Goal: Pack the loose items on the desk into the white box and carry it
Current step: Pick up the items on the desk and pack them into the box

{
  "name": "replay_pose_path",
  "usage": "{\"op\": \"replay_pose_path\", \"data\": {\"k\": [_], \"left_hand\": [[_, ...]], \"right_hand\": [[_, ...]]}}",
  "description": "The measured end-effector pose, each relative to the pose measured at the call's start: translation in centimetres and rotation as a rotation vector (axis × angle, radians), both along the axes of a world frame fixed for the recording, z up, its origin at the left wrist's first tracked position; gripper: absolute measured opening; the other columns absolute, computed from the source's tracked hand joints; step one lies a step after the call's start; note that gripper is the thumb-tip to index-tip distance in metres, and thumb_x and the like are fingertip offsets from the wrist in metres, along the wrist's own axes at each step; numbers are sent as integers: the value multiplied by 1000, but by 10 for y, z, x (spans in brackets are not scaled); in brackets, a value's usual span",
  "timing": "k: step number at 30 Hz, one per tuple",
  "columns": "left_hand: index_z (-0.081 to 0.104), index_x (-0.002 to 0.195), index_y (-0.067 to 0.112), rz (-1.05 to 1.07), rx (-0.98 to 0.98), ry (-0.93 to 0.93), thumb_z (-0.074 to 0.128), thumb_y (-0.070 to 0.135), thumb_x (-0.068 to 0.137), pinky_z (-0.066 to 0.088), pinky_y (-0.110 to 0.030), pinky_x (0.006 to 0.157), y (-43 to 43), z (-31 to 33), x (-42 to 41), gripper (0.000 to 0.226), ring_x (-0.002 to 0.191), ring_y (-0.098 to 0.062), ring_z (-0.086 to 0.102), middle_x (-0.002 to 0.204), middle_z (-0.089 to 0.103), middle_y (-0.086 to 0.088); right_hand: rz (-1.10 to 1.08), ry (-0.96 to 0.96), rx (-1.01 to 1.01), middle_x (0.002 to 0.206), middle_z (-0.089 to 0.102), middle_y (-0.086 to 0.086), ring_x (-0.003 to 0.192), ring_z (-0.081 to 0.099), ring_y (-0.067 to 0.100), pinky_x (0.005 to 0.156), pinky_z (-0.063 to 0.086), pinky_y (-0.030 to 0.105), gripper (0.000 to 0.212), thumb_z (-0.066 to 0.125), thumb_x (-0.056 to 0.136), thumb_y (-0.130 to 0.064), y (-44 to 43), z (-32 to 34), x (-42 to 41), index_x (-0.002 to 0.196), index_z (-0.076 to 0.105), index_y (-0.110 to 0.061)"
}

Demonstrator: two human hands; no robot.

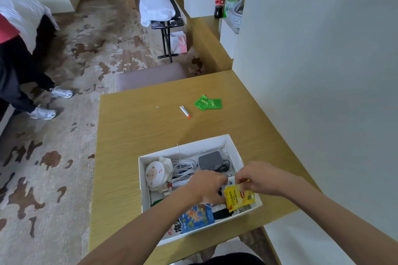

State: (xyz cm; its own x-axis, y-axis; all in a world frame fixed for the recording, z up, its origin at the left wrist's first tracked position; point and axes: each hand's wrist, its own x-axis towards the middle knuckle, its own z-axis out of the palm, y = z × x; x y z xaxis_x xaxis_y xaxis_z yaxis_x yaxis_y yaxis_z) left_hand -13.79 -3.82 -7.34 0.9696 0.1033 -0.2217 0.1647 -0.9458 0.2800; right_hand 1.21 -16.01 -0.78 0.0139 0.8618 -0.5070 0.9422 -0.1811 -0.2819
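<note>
a hotel room: bed (23,13), luggage rack (167,28), patterned carpet (53,157), built-in desk (150,127).

We see a desk (150,127) of matt, light wood-grain laminate and a white box (143,180) that looks like smooth card. The yellow tea packets (238,199) and green sachets (207,103) look glossy, and the charger block (210,159) is matt grey plastic.
</note>
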Motion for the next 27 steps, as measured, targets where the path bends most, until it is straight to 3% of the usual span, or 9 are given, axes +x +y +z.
{"op": "replay_pose_path", "data": {"k": [4,6,8,13,17,21,24,27], "left_hand": [[56,108,21,103,-181,47,57,56,79,51,-38,80,15,9,-7,45,97,-20,61,104,68,3],[55,107,23,167,-255,30,57,57,80,47,-33,78,25,12,-16,44,97,-15,59,105,68,7],[55,102,27,244,-300,-15,57,58,80,44,-29,73,34,15,-27,38,89,-8,57,96,68,15],[59,99,31,403,-339,-98,51,69,73,45,-26,66,53,24,-53,47,76,2,55,85,66,20],[54,85,37,462,-313,-121,53,72,67,52,-30,67,62,28,-71,39,74,2,59,76,63,22],[53,93,35,452,-276,-86,55,68,70,50,-29,69,61,32,-86,40,69,5,55,74,66,23],[57,101,27,412,-268,-59,58,64,75,48,-26,64,57,36,-97,45,63,5,53,82,71,16],[58,100,24,403,-261,-63,59,62,77,40,-16,58,53,41,-112,44,63,6,54,85,72,14]], "right_hand": [[20,-5,-5,90,67,-12,81,59,8,75,49,29,12,61,90,-37,0,0,-1,93,67,-27],[55,-46,22,88,68,-11,83,59,10,88,46,35,11,61,89,-39,1,-3,-3,91,65,-29],[110,-96,36,90,67,-11,91,58,13,102,32,41,9,61,89,-39,3,-9,-7,94,62,-32],[239,-193,70,94,69,-8,104,61,15,115,2,49,19,64,87,-19,7,-27,-23,101,55,-30],[474,-433,116,109,70,5,112,58,27,109,18,55,22,62,89,-22,10,-41,-28,110,57,-19],[481,-541,49,113,67,10,110,56,28,100,33,50,21,51,93,-22,12,-41,-30,108,63,-14],[330,-366,131,114,65,4,106,57,23,93,42,42,33,44,93,-38,20,-31,-29,114,60,-18],[69,13,222,125,55,-10,109,52,10,86,43,27,69,49,78,-69,32,-21,-40,135,43,-30]]}}
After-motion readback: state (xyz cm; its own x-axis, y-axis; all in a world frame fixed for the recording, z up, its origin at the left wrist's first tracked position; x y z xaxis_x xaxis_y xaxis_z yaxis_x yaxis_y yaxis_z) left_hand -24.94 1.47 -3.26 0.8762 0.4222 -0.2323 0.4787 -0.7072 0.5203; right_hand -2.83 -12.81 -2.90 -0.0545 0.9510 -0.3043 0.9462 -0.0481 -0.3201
